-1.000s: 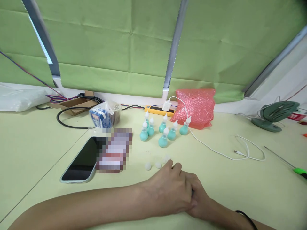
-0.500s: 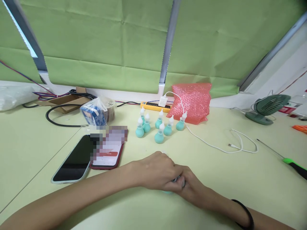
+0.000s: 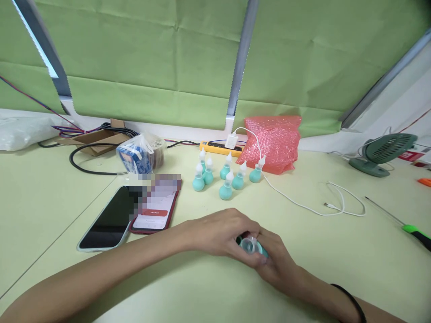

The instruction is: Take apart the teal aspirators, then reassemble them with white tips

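Both hands meet near the front middle of the pale green table (image 3: 336,251). My right hand (image 3: 278,262) is wrapped round a teal bulb (image 3: 262,251). My left hand (image 3: 218,231) pinches a clear white cap (image 3: 249,245) at the top of that bulb. Several finished teal bulbs with white nozzles (image 3: 226,175) stand upright in a cluster farther back. The small white caps that lay in front of my hands are hidden behind my left hand.
Two phones (image 3: 134,215) lie to the left, side by side. A pink bubble-wrap bag (image 3: 274,143), a yellow power strip (image 3: 218,148) and a white cable (image 3: 319,206) sit behind. A green fan (image 3: 384,154) and a green-handled screwdriver (image 3: 414,233) lie right.
My hands drew together and lifted slightly; the teal bulb and clear cap now show between my fingers. The loose white caps seen one second ago are out of sight.
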`<state>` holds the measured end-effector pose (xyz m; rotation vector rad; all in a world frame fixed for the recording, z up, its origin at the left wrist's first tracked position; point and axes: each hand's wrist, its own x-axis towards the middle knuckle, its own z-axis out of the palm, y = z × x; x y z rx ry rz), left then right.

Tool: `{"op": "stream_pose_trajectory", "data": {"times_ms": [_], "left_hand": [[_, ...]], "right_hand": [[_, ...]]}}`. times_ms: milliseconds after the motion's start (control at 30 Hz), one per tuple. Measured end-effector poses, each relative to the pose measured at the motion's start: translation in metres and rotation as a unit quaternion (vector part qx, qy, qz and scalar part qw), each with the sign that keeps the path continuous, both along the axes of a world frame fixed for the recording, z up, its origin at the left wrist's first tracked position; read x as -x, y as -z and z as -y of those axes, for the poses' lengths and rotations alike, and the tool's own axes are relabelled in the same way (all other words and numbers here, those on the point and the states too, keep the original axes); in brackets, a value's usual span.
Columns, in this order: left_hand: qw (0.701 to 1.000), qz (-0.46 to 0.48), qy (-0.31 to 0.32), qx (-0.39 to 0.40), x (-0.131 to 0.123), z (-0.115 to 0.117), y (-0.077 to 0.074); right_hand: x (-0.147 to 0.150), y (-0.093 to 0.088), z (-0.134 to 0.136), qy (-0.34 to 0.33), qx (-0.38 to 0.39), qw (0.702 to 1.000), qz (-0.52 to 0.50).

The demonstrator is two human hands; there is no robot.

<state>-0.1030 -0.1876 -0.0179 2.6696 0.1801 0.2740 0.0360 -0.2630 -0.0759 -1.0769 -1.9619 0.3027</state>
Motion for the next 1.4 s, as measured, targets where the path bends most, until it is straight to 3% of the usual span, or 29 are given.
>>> {"op": "stream_pose_trajectory", "data": {"times_ms": [133, 267, 400, 567, 733, 933, 1100, 1167, 1267, 1333, 1400], "left_hand": [[0.997, -0.001, -0.051, -0.050, 0.002, -0.005, -0.005], [0.995, -0.024, -0.046, -0.089, 0.004, -0.002, -0.010], [0.977, -0.065, -0.076, -0.188, -0.001, 0.009, -0.004], [0.946, -0.070, -0.055, -0.312, -0.008, 0.021, 0.008], [0.967, -0.091, 0.016, -0.238, -0.002, 0.016, -0.003], [0.988, -0.112, 0.055, -0.096, 0.005, 0.006, -0.009], [0.979, -0.100, 0.102, 0.144, 0.008, -0.001, -0.020], [0.972, -0.075, 0.087, 0.207, 0.011, -0.004, -0.028], [0.985, -0.045, 0.013, 0.167, 0.017, -0.012, -0.036], [0.995, -0.041, -0.062, 0.060, 0.022, -0.020, -0.035], [0.987, -0.063, -0.139, -0.058, 0.026, -0.030, -0.030]], "right_hand": [[-0.009, 0.005, -0.010, 0.061, -0.062, 0.993, 0.081], [-0.015, 0.007, -0.012, 0.110, -0.097, 0.974, 0.173], [-0.017, 0.005, -0.009, 0.143, -0.130, 0.954, 0.229], [-0.016, 0.004, -0.008, 0.094, -0.111, 0.968, 0.202], [-0.011, 0.002, -0.007, -0.008, -0.077, 0.989, 0.127], [-0.007, 0.004, -0.004, -0.026, -0.053, 0.993, 0.102], [-0.009, 0.004, 0.000, -0.013, -0.039, 0.986, 0.161], [-0.010, 0.001, 0.001, -0.017, -0.036, 0.988, 0.148], [-0.011, -0.005, -0.002, -0.031, -0.044, 0.995, 0.079], [-0.013, -0.009, -0.008, -0.013, -0.032, 0.999, 0.023], [-0.015, -0.010, -0.015, 0.033, 0.003, 0.999, -0.037]]}}
